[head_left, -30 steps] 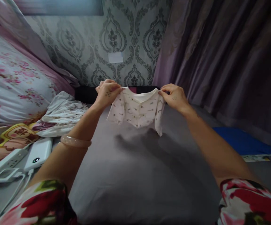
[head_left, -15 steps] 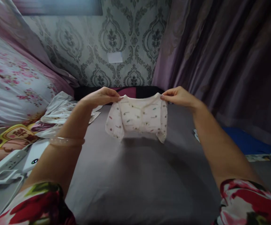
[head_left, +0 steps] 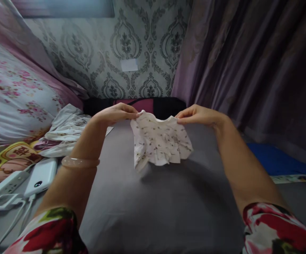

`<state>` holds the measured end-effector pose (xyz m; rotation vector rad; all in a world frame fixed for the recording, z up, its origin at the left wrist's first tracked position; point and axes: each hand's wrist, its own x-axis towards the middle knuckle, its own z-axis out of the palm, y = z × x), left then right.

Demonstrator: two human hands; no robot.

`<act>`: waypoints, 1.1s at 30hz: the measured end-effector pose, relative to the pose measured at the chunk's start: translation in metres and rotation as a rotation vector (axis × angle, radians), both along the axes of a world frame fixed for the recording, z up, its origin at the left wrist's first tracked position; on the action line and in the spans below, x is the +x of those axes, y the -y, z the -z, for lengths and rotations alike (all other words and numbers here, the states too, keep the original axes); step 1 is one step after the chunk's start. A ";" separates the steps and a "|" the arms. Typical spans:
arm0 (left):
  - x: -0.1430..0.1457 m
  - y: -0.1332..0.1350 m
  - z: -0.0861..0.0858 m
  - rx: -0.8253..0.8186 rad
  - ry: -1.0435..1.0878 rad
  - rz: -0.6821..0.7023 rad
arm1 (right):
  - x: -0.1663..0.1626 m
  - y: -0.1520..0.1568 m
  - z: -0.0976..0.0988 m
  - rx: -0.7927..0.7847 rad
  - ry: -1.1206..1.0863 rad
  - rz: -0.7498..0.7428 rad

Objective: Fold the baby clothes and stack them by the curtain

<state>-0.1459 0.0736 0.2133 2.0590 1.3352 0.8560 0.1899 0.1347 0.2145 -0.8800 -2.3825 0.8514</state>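
A small white baby shirt (head_left: 160,139) with a scattered print hangs above the grey bed sheet (head_left: 153,208), its lower edge creased and flared. My left hand (head_left: 118,113) pinches it at the left shoulder, beside the neckline. At the right shoulder, the thumb and fingers of my right hand (head_left: 196,115) are closed on the cloth. The neckline sags a little between the two hands. Below the shirt a soft shadow falls on the sheet.
On the left lie crumpled white clothes (head_left: 65,130), a yellow cartoon cushion (head_left: 17,153), a white power bank (head_left: 41,176) and a power strip (head_left: 6,187) with cables. A blue folded item (head_left: 277,158) lies at right. Purple curtains (head_left: 237,63) hang beside the patterned wall (head_left: 147,42).
Both hands have come slightly lower and closer together. The baby shirt has swung, its hem now flaring out and its neckline slacker.
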 end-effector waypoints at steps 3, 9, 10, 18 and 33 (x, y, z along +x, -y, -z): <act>0.001 0.001 0.001 -0.021 -0.005 0.021 | 0.000 0.001 -0.001 0.000 0.007 0.008; 0.005 -0.002 0.003 0.001 0.019 -0.025 | 0.001 0.000 0.002 0.036 0.017 0.054; 0.005 -0.003 0.004 -0.019 0.047 0.023 | 0.002 0.000 0.002 0.001 0.017 0.012; 0.008 -0.025 0.019 0.098 0.207 -0.224 | -0.011 -0.025 0.025 0.064 -0.268 0.253; 0.047 -0.010 0.043 0.834 -0.086 -0.677 | -0.032 -0.010 0.051 0.798 -0.236 0.641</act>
